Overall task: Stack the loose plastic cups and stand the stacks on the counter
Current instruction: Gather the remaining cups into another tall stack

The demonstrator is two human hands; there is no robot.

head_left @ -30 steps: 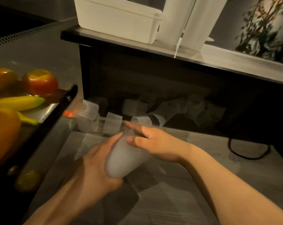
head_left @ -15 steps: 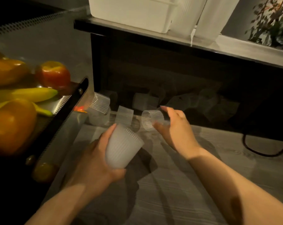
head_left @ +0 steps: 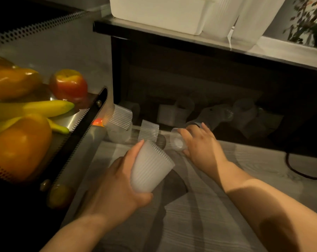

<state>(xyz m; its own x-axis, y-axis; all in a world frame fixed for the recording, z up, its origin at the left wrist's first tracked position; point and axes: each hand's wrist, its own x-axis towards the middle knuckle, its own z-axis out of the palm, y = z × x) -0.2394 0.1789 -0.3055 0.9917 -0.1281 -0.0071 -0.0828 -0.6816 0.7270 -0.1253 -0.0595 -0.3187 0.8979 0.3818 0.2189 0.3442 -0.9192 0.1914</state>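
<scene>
My left hand (head_left: 115, 186) grips a short stack of ribbed translucent cups (head_left: 150, 166), tilted with its mouth up and to the right. My right hand (head_left: 201, 144) reaches forward and curls its fingers round a loose clear cup (head_left: 176, 140) lying on its side on the wooden counter (head_left: 217, 215). Two more loose ribbed cups lie further left: one (head_left: 148, 131) just beyond the stack and one (head_left: 119, 118) against the metal tray. Faint cup shapes behind them look like reflections in the dark glossy panel (head_left: 217, 88).
A perforated metal tray (head_left: 75, 124) on the left holds a banana, an apple and orange fruit. A white bin (head_left: 159, 13) and tall ribbed white stacks (head_left: 245, 19) stand on the raised shelf. A black cable (head_left: 296, 170) loops at the right.
My right hand left the stack, moved forward and closed round the loose cup on its side. The left hand kept hold of the stack and tilted it more upright.
</scene>
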